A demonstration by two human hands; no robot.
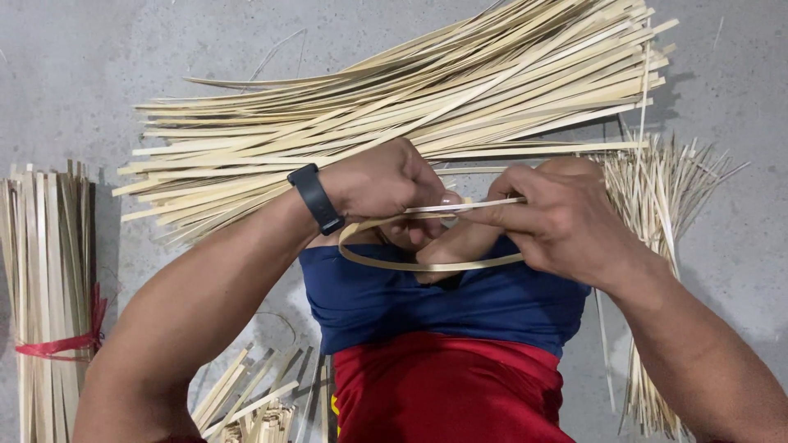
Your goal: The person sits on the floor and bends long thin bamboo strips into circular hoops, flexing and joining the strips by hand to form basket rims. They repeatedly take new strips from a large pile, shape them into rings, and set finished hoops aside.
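Both hands closed on one thin bamboo strip (427, 264), bent into a loop over the lap: left hand (386, 184) and right hand (558, 217) pinching its crossed ends together. Behind, loose pile of strips (394, 107) on grey floor (82, 66); tied bundle (45, 271) at left.

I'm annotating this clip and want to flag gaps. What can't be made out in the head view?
- Where the bent strip ends overlap: covered by the left hand and right hand.
- Tied bundle: cut off by the left and bottom edges.
- Loose strips: cut off by the bottom edge.
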